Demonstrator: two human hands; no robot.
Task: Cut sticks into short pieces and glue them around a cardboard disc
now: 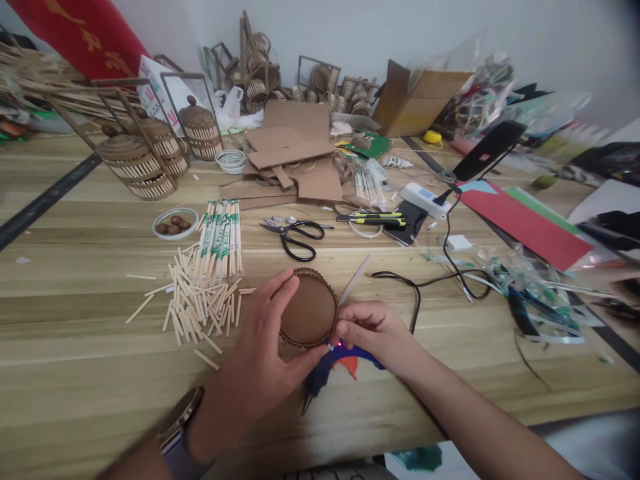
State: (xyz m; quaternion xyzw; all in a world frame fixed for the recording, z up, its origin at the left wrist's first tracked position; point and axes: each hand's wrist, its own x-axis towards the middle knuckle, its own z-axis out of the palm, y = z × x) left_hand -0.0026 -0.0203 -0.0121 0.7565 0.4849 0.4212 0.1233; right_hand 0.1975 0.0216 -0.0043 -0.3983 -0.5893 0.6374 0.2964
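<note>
My left hand [265, 340] wraps round the left and lower edge of a shallow round cardboard piece [309, 310] with a ridged rim, thumb below and fingers above. At its right edge, my right hand [370, 330] is closed in a pinch on the rim. A blue hot glue gun [320, 375] with an orange trigger lies partly hidden beneath my hands, its dark nozzle toward me. A small red light glows on it. The translucent glue stick [356, 279] shows beyond my right fingers. Left of my hands lies a pile of short wooden sticks [193, 300].
Black-handled scissors [300, 240], wrapped chopsticks [220, 233] and a dish of brown balls [175, 225] lie ahead. Cardboard sheets [295, 133] are stacked behind. Lidded baskets [137, 163] stand back left. A black cable [417, 293] runs from a power strip [425, 200] on the right.
</note>
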